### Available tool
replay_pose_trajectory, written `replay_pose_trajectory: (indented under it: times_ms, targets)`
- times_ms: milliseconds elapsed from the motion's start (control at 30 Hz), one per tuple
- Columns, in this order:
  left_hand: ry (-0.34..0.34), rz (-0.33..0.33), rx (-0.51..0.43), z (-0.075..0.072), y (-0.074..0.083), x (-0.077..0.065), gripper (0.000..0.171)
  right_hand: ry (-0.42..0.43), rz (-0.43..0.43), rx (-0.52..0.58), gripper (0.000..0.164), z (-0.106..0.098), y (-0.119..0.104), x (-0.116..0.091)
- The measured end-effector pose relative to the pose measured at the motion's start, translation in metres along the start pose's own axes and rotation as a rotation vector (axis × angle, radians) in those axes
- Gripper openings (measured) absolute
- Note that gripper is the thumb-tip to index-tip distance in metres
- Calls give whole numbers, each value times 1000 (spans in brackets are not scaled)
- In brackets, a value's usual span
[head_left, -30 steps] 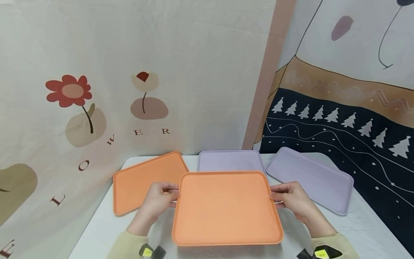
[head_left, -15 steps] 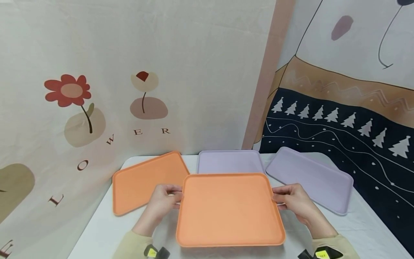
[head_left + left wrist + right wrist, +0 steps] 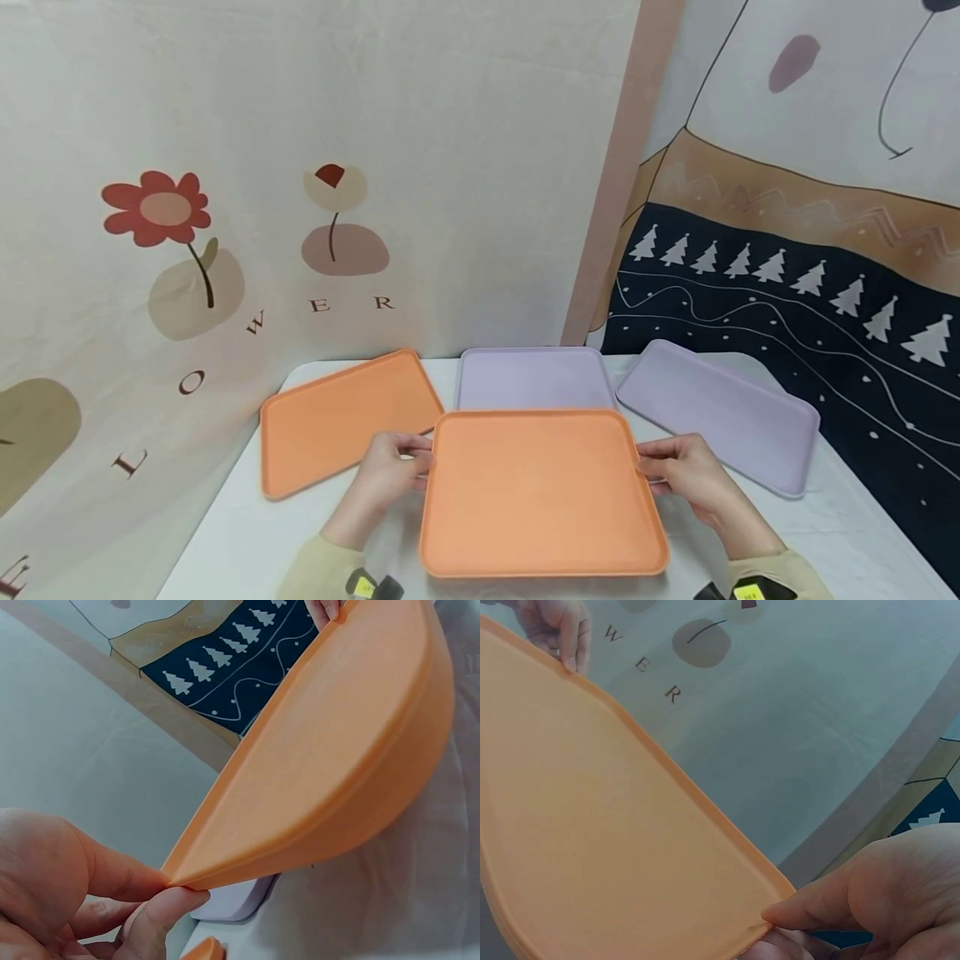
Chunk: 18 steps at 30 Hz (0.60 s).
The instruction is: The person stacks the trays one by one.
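Note:
An orange rectangular tray [image 3: 543, 496] with a low raised rim is held at its two short sides. My left hand [image 3: 392, 468] pinches the left rim, thumb on one face and fingers on the other, as the left wrist view shows on the tray [image 3: 322, 750]. On the opposite side my right hand [image 3: 686, 475] pinches the right rim between thumb and fingers; the right wrist view shows this grip on the tray [image 3: 607, 817] close up. The tray's inner face is bare, and a shadow lies below its front edge.
A second orange tray [image 3: 337, 425] lies at an angle on the white table [image 3: 225, 533], back left. Behind the held tray is a purple tray [image 3: 536, 379], partly covered by it. Another purple tray [image 3: 723, 421] lies slanted at back right. A printed cloth [image 3: 480, 167] hangs behind the table.
Both hands have carried the orange tray slightly to the right and down in the head view. More of the purple tray behind it shows. The other trays have stayed put.

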<state>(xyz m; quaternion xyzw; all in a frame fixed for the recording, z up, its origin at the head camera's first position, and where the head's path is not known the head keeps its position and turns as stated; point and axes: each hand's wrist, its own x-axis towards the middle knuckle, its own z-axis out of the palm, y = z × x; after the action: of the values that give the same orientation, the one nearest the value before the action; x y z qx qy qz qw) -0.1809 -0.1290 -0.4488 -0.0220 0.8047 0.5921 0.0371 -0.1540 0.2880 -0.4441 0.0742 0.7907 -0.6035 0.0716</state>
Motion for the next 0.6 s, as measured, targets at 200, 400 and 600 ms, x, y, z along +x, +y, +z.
replay_pose_trajectory:
  times_ms: [200,400,600]
  targets:
    - [-12,-2,5,7,-9,4,12,12,-5,-18,32,-1,6,1]
    - [-16,-16,2,13,-15,3,15,12,3,-10,32,-2,14,1]
    - [-23,-29,0,16,-17,3,17,8,12,2,32,-3,22,2]
